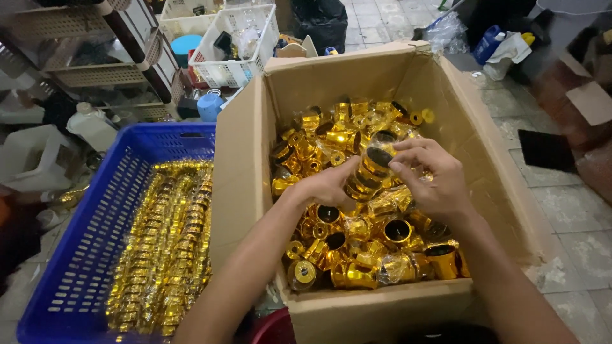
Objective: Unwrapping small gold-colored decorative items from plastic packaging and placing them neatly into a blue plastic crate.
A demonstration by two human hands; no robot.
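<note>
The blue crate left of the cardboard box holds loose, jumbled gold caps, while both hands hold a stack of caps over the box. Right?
Not quite. In the head view the blue crate holds gold caps lined up in long stacked rows, not jumbled. The rest stands.

Packing workroom: cardboard box, blue crate, shelving, tiled floor.

My only view was head-worn, looking steeply down and close onto the cardboard box, blue crate at its left.
</note>
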